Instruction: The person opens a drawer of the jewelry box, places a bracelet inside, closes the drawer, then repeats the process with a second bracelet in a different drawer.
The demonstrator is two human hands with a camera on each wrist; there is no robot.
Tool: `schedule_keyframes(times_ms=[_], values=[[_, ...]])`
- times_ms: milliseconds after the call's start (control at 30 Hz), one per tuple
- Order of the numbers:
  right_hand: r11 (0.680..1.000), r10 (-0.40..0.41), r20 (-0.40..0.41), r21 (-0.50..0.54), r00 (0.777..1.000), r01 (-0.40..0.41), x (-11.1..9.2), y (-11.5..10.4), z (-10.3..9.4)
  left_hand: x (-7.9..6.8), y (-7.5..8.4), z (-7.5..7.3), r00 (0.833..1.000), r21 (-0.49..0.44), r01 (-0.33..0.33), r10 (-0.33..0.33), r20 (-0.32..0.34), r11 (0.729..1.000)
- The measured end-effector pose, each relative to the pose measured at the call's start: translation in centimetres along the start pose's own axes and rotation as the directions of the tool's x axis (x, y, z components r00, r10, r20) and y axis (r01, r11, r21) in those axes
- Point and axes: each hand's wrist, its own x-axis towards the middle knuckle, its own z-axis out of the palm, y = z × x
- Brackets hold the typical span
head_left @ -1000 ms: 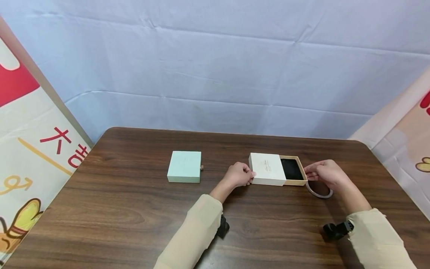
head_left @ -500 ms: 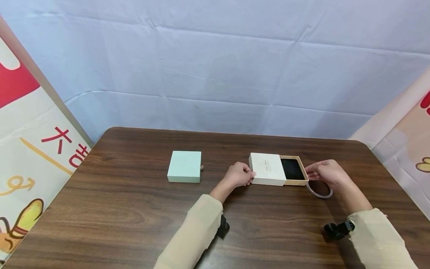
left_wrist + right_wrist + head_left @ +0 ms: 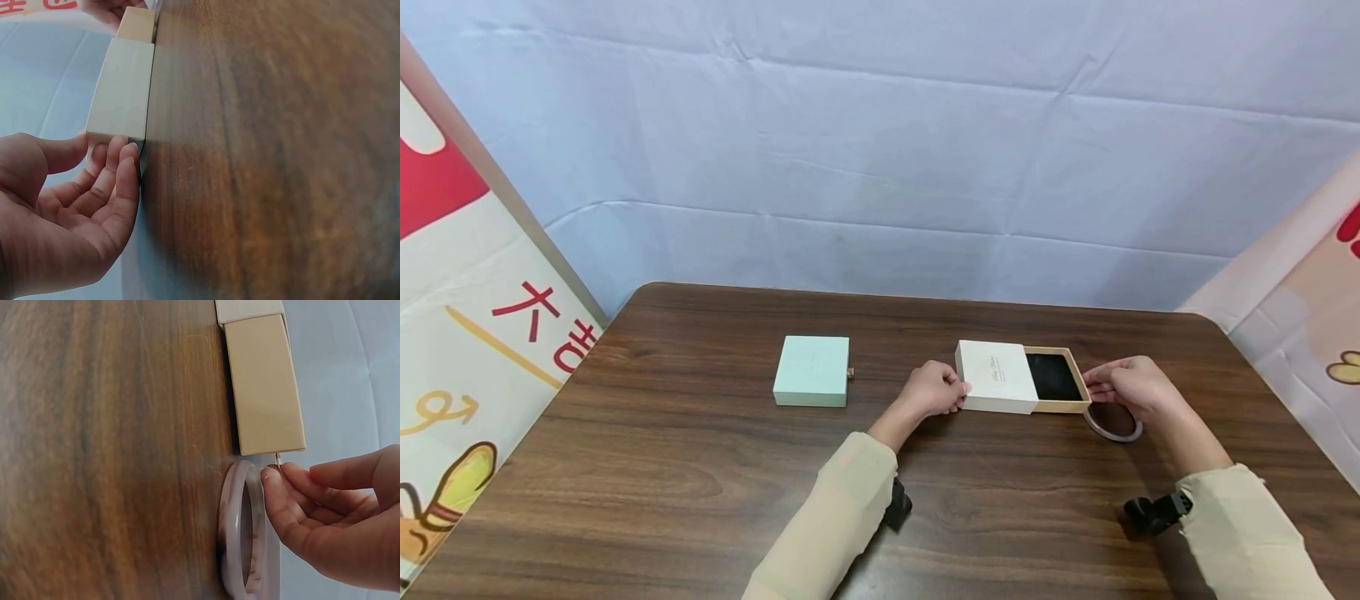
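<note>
A white drawer-style gift box (image 3: 996, 375) with small lettering lies on the wooden table, its tan drawer (image 3: 1060, 407) partly out to the right. Black padding (image 3: 1052, 377) shows inside the drawer. My left hand (image 3: 932, 388) holds the box's left end; in the left wrist view the thumb is at the upper edge and the fingertips are against the end face. At the drawer's right end, my right hand (image 3: 1131, 387) pinches a small pull tab (image 3: 279, 459), seen in the right wrist view. Below that hand, a pale marbled bangle (image 3: 232, 531) lies on the table.
A mint-green box (image 3: 812, 371) with a small tab on its right side stands to the left on the table (image 3: 700, 483). A pale cloth (image 3: 880, 167) hangs behind the table, with printed panels (image 3: 490, 400) at both sides.
The drawer has slid slightly farther right out of its white sleeve, and my right hand has shifted right with it. My left hand and the mint-green box stay in place.
</note>
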Motion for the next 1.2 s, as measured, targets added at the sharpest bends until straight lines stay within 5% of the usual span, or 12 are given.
schedule_keyframes(times_ms=[1200], values=[[1.000, -0.001, -0.031, -0.012, 1.000, 0.000, -0.06, 0.57, -0.53, 0.00, 0.02, 0.07, 1.000, -0.006, 0.013, -0.013, 0.001, 1.000]])
